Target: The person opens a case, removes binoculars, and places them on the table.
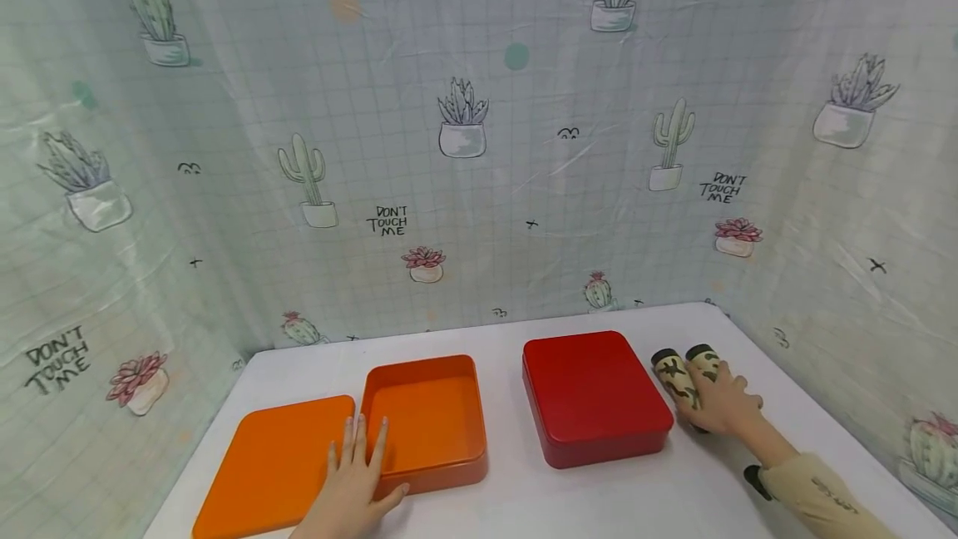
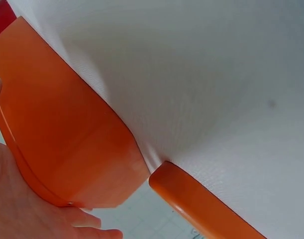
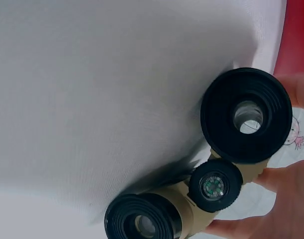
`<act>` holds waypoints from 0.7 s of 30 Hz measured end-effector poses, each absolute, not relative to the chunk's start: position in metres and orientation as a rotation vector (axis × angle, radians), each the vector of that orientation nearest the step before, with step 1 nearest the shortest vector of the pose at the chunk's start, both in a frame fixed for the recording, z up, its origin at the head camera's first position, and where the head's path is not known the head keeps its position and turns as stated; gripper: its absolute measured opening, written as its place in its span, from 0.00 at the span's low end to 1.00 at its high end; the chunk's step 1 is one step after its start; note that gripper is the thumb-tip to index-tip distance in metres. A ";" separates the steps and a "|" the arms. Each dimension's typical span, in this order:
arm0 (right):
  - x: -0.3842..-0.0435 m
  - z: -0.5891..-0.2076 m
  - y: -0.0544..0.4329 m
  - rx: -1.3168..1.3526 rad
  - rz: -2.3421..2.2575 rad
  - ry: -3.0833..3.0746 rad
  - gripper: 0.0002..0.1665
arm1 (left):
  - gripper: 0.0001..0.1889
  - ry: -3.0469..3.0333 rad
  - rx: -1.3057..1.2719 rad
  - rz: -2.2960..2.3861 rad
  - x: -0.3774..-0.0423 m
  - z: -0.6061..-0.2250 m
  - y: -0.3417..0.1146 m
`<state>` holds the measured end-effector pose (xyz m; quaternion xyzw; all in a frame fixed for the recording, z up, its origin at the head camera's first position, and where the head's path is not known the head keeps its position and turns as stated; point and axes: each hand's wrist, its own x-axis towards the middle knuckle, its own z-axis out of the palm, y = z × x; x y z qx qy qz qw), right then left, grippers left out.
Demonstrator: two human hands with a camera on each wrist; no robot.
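Camouflage binoculars (image 1: 677, 381) filled the right hand's grip (image 1: 722, 407), best steadied across both barrels (image 1: 704, 362); the left hand (image 1: 352, 481) lay spread at an orange box (image 1: 449, 475).

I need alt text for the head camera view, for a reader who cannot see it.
A right hand grips tan camouflage binoculars at a white table, right of a closed square red box. A left hand, fingers spread, is at the near left corner of an open square orange box, beside a flat orange lid. Behind hangs a pale cactus-printed sheet.
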<state>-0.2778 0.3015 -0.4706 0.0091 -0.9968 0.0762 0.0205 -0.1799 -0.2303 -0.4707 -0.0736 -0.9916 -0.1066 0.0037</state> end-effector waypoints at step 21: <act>-0.286 -0.479 0.297 -0.055 0.254 -3.054 0.44 | 0.50 -3.125 -0.217 -0.366 -0.181 -0.470 -0.231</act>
